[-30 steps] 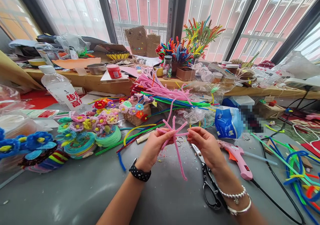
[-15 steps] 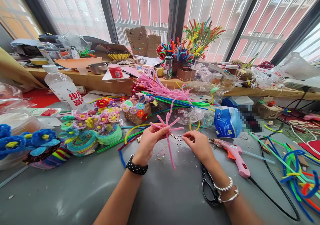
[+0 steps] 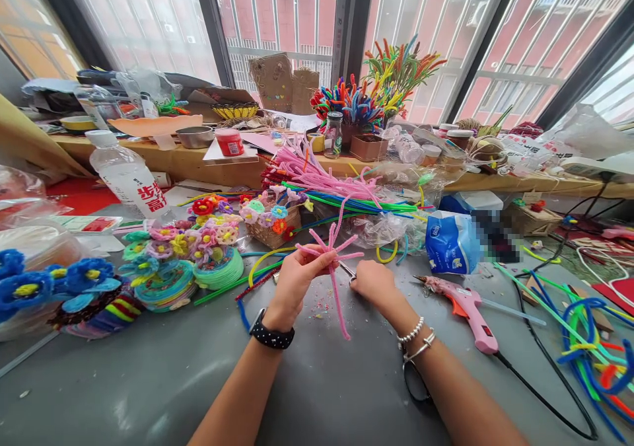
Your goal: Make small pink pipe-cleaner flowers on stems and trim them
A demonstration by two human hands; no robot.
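Observation:
Pinched at its centre by my left hand (image 3: 300, 277) is a star-like bunch of pink pipe cleaners (image 3: 339, 300), its arms fanning out and one long stem hanging down. My right hand (image 3: 374, 281) is closed over the handles of small metal scissors (image 3: 349, 272) at the tabletop; most of them is hidden under the fingers. Beneath my right forearm lies a larger black-handled pair of scissors (image 3: 416, 381), mostly covered. To the right of that hand a pink glue gun (image 3: 468, 307) rests on its side.
Pipe-cleaner flower pots (image 3: 218, 267) stand at the left by a plastic bottle (image 3: 123, 175). Behind my hands lies a heap of pink pipe cleaners (image 3: 317, 172). A blue tissue pack (image 3: 450, 242) and tangled coloured pipe cleaners (image 3: 587, 340) are at the right. The glue gun's black cord (image 3: 539, 406) loops across the table.
My right hand has moved left and closed over the small scissors, which lay uncovered before. My left hand still holds the pink bunch in nearly the same place.

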